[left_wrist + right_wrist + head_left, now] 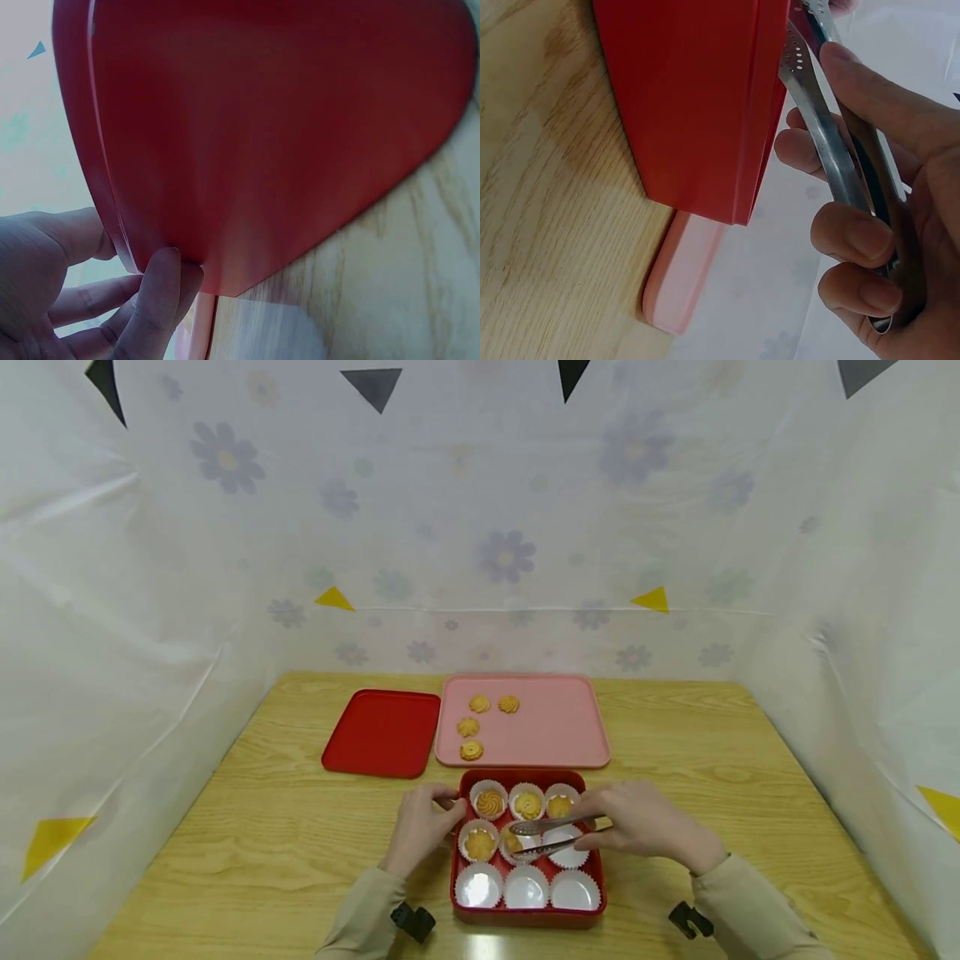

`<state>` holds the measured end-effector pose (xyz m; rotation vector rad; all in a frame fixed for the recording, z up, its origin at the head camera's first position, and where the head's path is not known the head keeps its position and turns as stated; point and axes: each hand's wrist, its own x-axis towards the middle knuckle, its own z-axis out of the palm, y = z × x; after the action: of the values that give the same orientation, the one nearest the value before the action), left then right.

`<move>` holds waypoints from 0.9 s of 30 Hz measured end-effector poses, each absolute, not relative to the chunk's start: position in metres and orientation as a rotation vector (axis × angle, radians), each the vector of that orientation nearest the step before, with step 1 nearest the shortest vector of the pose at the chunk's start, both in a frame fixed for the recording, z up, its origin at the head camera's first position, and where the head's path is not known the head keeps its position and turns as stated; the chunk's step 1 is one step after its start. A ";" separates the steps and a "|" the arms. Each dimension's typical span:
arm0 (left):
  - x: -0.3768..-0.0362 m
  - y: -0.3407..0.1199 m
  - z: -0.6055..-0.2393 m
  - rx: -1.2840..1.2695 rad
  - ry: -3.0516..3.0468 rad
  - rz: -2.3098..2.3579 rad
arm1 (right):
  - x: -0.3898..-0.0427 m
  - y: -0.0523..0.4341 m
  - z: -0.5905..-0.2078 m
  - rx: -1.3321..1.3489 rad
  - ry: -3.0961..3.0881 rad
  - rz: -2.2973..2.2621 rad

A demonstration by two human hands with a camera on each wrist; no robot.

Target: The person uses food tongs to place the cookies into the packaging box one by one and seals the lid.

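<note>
A red square box (pixel 528 917) holds several white paper cups (pixel 574 891) in rows. Butter cookies (pixel 490 802) sit in the back-row cups and in the left cup of the middle row. My left hand (pixel 422 825) grips the box at its left rim, thumb at the top edge and fingers against the outer wall. Metal tongs (pixel 832 150) are held in my right hand (pixel 648 827), which reaches in over the box's right side. The tong tips are spread around a cookie (pixel 512 840) at the centre cup and partly hide it.
Behind the box lies a pink tray (pixel 555 718) with several cookies (pixel 468 727) toward its left end. A flat red lid (pixel 384 733) rests on the wooden table (pixel 262 835) to the tray's left. White patterned sheets (pixel 502 485) enclose the back and sides.
</note>
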<state>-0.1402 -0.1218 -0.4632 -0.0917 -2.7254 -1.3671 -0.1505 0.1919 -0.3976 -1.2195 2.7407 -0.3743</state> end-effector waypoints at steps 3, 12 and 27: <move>-0.140 -0.122 -0.463 -0.090 -2.725 -1.366 | -0.150 0.189 -0.397 -1.224 2.733 -0.372; -0.140 -0.121 -0.463 -0.079 -2.731 -1.376 | -0.149 0.184 -0.398 -1.233 2.767 -0.411; -0.139 -0.121 -0.462 -0.084 -2.726 -1.374 | -0.141 0.172 -0.393 -1.277 2.926 -0.173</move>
<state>-0.1392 -0.1210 -0.4616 -0.0836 -2.7255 -1.3737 -0.1410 0.1720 -0.3926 -1.2766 2.9264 -0.1730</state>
